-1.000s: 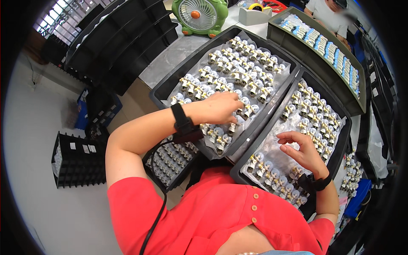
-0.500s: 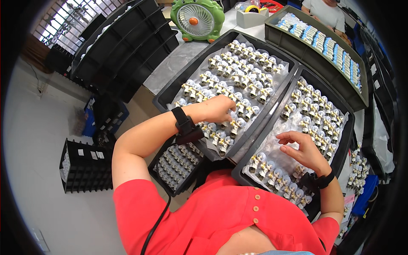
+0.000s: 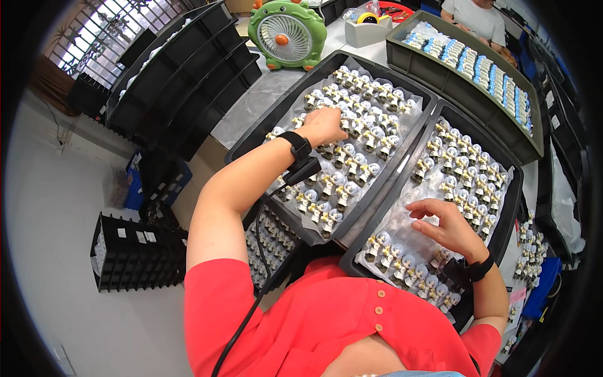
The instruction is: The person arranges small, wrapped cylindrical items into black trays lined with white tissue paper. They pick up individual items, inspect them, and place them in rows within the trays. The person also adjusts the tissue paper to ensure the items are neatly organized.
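My left hand (image 3: 325,126) reaches into the left black tray (image 3: 240,146), over rows of small figurines (image 3: 370,135) with pale blue-grey hair and white-and-yellow clothes. Its fingers are closed and point down among the figurines; the back of the hand hides the fingertips and whatever they hold. Above the clear plastic sheet (image 3: 402,217) in the right black tray (image 3: 516,188), my right hand (image 3: 449,229) hovers open, fingers slightly bent and thumb apart, with nothing in it. Similar figurines (image 3: 408,270) stand at the near end of that tray, and more fill its far part.
A green fan (image 3: 289,34) stands behind the left tray. At the back right is an olive bin (image 3: 465,85) of blue-and-white pieces, with a person (image 3: 477,22) beyond. Stacked black crates (image 3: 182,75) rise at left. More figurines (image 3: 531,251) lie at far right.
My left hand has moved farther away over the left tray, uncovering figurines nearer to me. My right hand has stayed nearly still, and the view has shifted slightly.
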Tool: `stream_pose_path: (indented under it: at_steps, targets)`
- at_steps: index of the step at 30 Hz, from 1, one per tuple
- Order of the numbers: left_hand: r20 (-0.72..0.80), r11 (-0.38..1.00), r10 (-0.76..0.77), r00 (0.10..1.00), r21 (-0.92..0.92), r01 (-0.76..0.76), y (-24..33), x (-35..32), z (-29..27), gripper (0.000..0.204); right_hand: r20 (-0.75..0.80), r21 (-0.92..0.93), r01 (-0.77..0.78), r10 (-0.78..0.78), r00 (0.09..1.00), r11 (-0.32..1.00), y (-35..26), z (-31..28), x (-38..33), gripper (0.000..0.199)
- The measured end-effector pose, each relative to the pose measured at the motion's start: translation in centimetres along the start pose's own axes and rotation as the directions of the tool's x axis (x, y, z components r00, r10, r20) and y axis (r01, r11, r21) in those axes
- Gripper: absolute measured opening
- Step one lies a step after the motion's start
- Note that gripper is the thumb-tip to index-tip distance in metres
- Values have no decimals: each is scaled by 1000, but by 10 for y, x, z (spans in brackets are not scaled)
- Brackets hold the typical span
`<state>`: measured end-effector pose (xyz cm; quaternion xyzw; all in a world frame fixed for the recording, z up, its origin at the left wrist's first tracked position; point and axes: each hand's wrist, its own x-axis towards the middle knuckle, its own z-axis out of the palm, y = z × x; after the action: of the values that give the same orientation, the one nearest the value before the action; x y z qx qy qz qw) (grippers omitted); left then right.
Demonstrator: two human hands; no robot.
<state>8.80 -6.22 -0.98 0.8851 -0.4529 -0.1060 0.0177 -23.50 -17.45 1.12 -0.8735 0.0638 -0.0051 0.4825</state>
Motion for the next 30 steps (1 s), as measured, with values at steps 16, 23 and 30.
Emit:
stream_pose_path:
  at_steps: [16,23,30]
  targets:
    - [-35,994,2,999,-110,-6,-1,7,8,57,-2,18,-2,2,1000,1000,0,-4,-1,29]
    - [64,993,-46,997,-103,52,-1,6,5,64,9,5,-18,18,1000,1000,-3,-6,-2,29]
    - [27,955,-40,999,-293,46,-16,14,18,63,9,15,1,-1,1000,1000,-1,-6,-2,30]
